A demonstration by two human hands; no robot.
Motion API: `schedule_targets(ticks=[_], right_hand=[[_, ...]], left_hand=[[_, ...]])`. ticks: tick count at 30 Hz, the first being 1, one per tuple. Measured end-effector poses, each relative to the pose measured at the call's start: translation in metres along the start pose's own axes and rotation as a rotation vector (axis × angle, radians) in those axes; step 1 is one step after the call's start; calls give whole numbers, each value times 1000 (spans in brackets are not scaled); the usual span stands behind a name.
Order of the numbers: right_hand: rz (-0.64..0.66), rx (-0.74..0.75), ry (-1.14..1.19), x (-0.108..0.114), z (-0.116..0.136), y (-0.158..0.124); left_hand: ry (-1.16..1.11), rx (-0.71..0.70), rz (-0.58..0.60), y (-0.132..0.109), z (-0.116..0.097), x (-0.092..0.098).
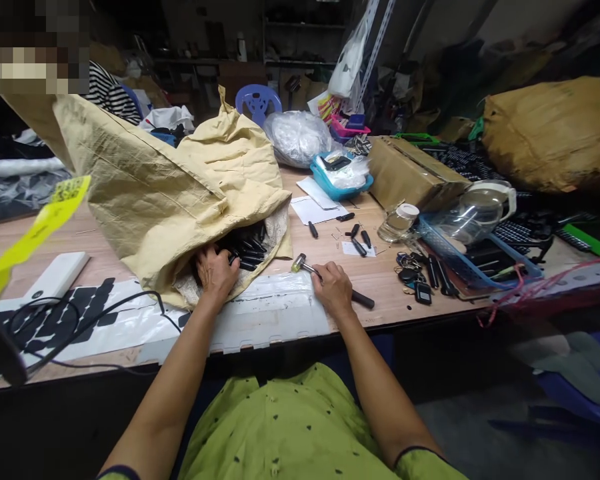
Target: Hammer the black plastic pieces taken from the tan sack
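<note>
My left hand [216, 272] reaches into the mouth of a large tan sack [175, 193] lying on the table. Its fingers are bent down among slim, glossy black parts [253, 245]; the fingertips are hidden, so I cannot tell whether they grip one. Closed around a small hammer is my right hand [334, 288]. The metal hammer head [299, 263] points left, and its dark grip [363, 299] sticks out to the right. Under the hammer head lies a pale, plastic-covered board [275, 313] at the table's front edge.
Several small black pieces [359, 247] and thin pins lie beyond my right hand. Keys [410, 273], a glass jar [399, 223] and a blue basket [480, 260] are to the right. A black cable [130, 298] crosses the left side. Another person's striped sleeve [111, 93] shows behind the sack.
</note>
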State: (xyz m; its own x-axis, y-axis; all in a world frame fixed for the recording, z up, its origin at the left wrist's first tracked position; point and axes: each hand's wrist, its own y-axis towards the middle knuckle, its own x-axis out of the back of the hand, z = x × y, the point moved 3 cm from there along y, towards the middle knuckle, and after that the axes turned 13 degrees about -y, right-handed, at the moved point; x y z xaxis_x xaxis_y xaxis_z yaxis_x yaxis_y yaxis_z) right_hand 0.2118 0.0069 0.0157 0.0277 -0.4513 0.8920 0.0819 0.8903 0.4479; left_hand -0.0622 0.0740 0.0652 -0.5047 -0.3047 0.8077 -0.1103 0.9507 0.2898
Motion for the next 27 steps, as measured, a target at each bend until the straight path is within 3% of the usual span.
schedule_targets(ticks=[5, 9, 12, 19, 23, 27], right_hand=[[-4, -14, 1, -1, 0, 0], [8, -13, -8, -1, 0, -1], [11, 3, -14, -2, -2, -1], [42, 19, 48, 2, -8, 1], [52, -5, 238, 23, -2, -4], [89, 111, 483, 48, 19, -14]], left_hand=[[-133, -143, -25, -29, 3, 18], [-345, -316, 248, -64, -6, 2], [-424, -322, 394, -80, -11, -17], [-462, -255, 412, -80, -9, -29], [-469, -218, 409, -80, -10, -29], [-480, -204, 399, -82, -11, -28]])
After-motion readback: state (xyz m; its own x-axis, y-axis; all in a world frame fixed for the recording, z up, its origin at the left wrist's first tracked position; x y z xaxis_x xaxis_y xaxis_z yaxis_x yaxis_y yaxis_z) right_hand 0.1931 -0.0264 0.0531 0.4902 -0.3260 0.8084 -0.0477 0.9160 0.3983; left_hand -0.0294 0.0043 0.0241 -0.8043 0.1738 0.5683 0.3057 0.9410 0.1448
